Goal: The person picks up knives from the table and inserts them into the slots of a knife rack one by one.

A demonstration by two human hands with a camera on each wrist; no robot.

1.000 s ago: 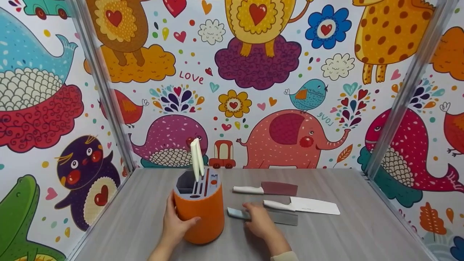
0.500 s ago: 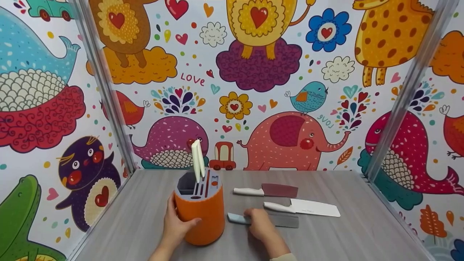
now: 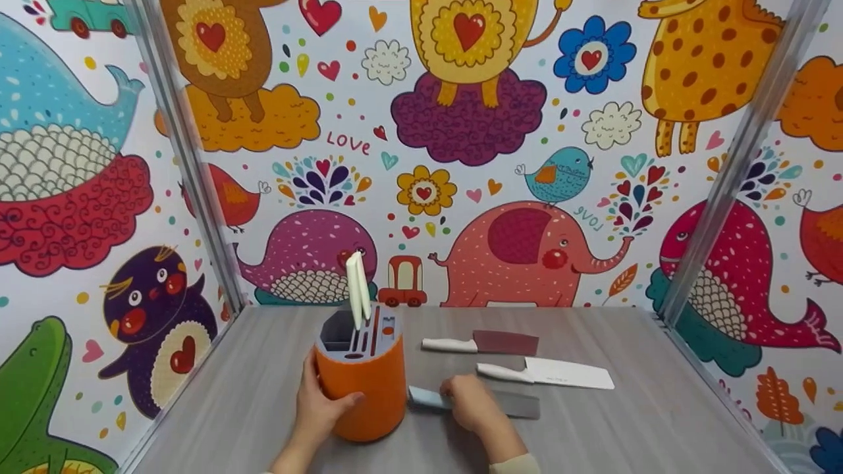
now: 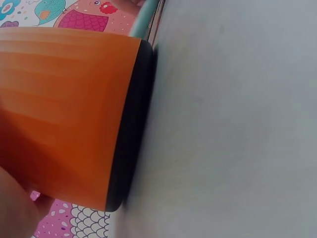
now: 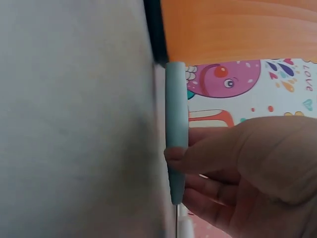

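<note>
An orange knife block (image 3: 369,398) with a grey slotted top stands at the centre-left, two white-handled knives (image 3: 357,289) upright in it. My left hand (image 3: 317,408) grips its side, thumb across the front; its black base shows in the left wrist view. Just right of the block, a cleaver (image 3: 520,403) with a grey blade lies low over the table, its pale blue handle (image 5: 177,109) pointing at the block. My right hand (image 3: 473,403) holds that handle near the blade; in the right wrist view the thumb pinches it against the fingers.
Behind my right hand lie a white-bladed cleaver (image 3: 573,373) and a knife with a dark red blade (image 3: 507,342), both white-handled. The grey table (image 3: 625,434) is enclosed by cartoon-printed walls (image 3: 355,178) with metal corner posts (image 3: 705,178).
My right hand has closed its grip on the blue handle, whose end has shifted slightly left and nearer to me. The left hand and the knife block have stayed put.
</note>
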